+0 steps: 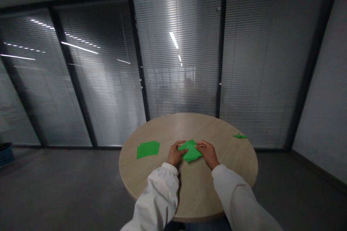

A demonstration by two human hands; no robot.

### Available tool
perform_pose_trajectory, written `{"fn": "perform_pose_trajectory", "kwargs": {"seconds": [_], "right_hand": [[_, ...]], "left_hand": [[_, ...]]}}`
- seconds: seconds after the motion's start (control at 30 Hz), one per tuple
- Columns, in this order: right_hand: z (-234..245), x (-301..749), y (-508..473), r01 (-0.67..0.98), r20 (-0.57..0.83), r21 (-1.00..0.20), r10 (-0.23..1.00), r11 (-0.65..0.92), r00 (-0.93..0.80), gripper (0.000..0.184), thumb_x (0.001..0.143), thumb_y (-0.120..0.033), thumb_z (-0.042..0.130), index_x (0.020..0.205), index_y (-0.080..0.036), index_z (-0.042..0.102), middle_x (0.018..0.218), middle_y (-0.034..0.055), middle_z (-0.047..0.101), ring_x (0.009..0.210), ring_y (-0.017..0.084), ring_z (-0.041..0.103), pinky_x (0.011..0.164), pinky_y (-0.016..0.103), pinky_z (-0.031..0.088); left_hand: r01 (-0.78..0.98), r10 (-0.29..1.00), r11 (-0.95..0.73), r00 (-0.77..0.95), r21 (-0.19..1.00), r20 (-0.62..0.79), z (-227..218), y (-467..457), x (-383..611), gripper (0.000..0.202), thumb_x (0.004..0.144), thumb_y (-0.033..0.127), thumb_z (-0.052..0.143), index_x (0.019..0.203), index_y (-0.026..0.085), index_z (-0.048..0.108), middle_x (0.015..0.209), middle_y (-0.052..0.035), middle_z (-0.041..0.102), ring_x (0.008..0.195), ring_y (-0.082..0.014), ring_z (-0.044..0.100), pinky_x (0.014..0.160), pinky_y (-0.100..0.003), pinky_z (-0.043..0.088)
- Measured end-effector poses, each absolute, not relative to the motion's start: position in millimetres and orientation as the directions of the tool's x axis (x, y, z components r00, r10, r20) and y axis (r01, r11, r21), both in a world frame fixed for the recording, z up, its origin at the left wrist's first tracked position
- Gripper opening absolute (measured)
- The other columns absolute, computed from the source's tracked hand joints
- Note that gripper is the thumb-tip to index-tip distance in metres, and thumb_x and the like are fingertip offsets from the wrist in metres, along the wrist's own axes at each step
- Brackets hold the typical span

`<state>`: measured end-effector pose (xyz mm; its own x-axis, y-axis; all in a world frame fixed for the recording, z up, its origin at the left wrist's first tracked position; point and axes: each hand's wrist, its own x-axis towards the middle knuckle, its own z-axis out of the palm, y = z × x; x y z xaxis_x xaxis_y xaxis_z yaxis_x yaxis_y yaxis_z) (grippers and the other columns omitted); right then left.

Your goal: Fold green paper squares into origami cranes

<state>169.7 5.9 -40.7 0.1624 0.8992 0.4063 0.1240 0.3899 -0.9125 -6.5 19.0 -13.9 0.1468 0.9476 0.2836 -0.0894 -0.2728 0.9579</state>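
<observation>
A folded sheet of green paper (191,151) lies on the round wooden table (189,187), between my two hands. My left hand (175,152) rests on the sheet's left edge with its fingers curled and pressing on the paper. My right hand (208,152) pinches the sheet's right edge, fingers closed on it. Both arms wear white sleeves.
A small stack of green paper sheets (148,149) lies on the table to the left. A small folded green paper figure (240,136) sits near the table's far right rim. Glass walls with closed blinds (179,61) stand behind. A dark bin (5,153) is at far left.
</observation>
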Motion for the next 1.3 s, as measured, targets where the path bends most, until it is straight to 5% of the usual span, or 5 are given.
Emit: {"fn": "perform_pose_trajectory", "kwargs": {"seconds": [0.13,0.27,0.83,1.13,1.3], "right_hand": [[-39.7,168.2,5.0,0.156,0.41,-0.907,0.906,0.392,0.106,0.024,0.07,-0.036,0.062,0.087,-0.019,0.065,0.072,0.0025,0.07,0.066,0.019,0.064,0.063,0.03,0.051],[-34.8,167.2,1.0,0.19,0.49,-0.864,0.866,0.467,0.103,0.039,0.068,-0.028,0.062,0.106,-0.022,0.063,0.098,0.005,0.069,0.087,0.019,0.063,0.078,0.033,0.05],[-33.2,164.0,-0.4,0.226,0.538,-0.822,0.843,0.523,0.006,0.017,0.07,-0.028,0.06,0.08,-0.021,0.071,0.086,0.0042,0.07,0.083,0.019,0.063,0.075,0.031,0.049],[-23.0,157.9,-10.9,0.237,0.507,-0.83,0.86,0.505,-0.055,0.032,0.081,-0.046,0.052,0.082,-0.02,0.071,0.075,0.0018,0.069,0.071,0.018,0.061,0.067,0.028,0.046],[-27.1,157.9,-6.0,0.108,0.464,-0.877,0.884,0.468,-0.066,0.031,0.072,-0.047,0.063,0.08,-0.018,0.072,0.081,0.0058,0.072,0.08,0.023,0.064,0.075,0.033,0.048]], "left_hand": [[-0.191,0.962,-0.236,0.092,0.953,0.257,-14.6,23.0,-9.1,0.042,0.045,0.025,0.081,0.082,0.011,0.067,0.067,-0.0033,0.067,0.06,-0.0147,0.06,0.059,-0.025,0.046],[-0.162,0.945,-0.193,0.233,0.968,0.228,-20.1,23.2,-6.5,0.032,0.047,0.028,0.081,0.069,0.011,0.064,0.063,-0.0026,0.066,0.056,-0.0139,0.059,0.057,-0.025,0.046],[-0.257,0.967,-0.109,0.195,0.96,0.162,-22.2,23.0,-6.9,0.031,0.053,0.029,0.078,0.077,0.009,0.071,0.062,-0.0049,0.068,0.056,-0.0146,0.059,0.058,-0.025,0.044],[-0.253,0.956,-0.119,0.233,0.96,0.18,-15.3,18.7,-7.8,0.043,0.052,0.037,0.079,0.085,0.009,0.073,0.069,-0.0082,0.071,0.063,-0.0187,0.063,0.064,-0.029,0.046],[-0.282,0.943,-0.111,0.273,0.953,0.191,-11.4,13.6,-6.1,0.05,0.052,0.042,0.081,0.089,0.009,0.073,0.076,-0.0119,0.073,0.072,-0.0225,0.066,0.072,-0.033,0.048]]}}
